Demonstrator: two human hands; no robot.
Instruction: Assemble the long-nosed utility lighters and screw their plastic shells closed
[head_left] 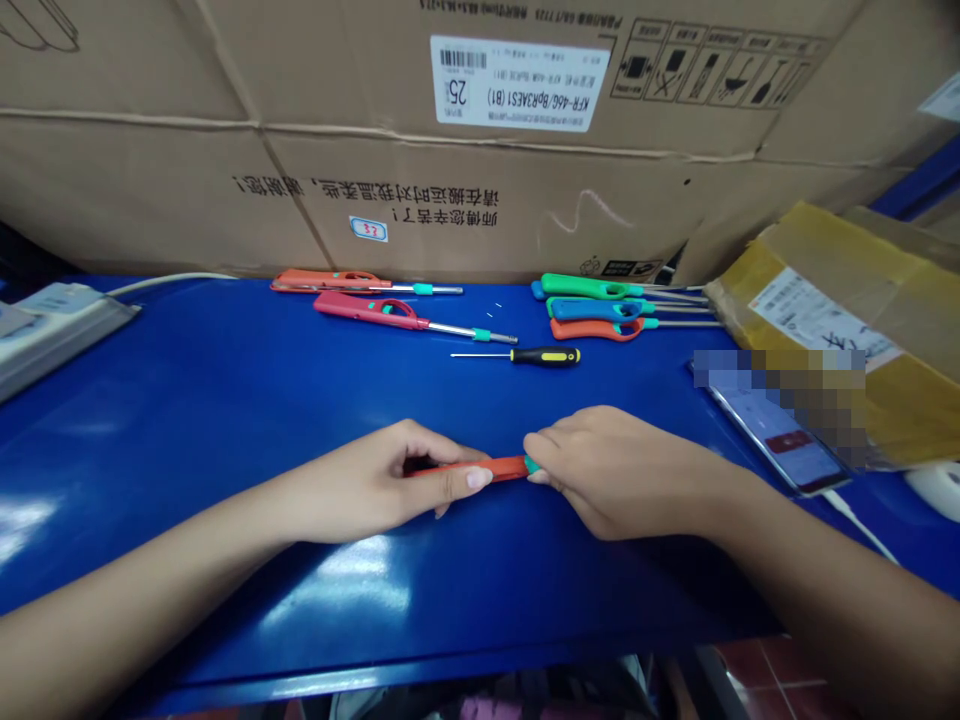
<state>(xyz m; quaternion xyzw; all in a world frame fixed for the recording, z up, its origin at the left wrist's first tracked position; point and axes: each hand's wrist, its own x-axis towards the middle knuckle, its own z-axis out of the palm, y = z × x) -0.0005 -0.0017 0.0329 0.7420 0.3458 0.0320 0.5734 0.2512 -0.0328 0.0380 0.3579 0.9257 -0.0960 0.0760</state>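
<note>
An orange-red long-nosed lighter is held level above the near half of the blue table. My left hand wraps round its handle, thumb lying along the side. My right hand is closed over its other end, at the green collar, and hides whatever lies beyond. Past my hands is a small screwdriver with a black and yellow handle. Behind it at left lie a red lighter and an orange lighter. Several green, blue and orange lighters are grouped at right.
A large cardboard box stands along the table's back edge. At right are a yellow-taped parcel and a phone with a white cable. A white power strip lies at far left. Two tiny white bits lie near the lighters.
</note>
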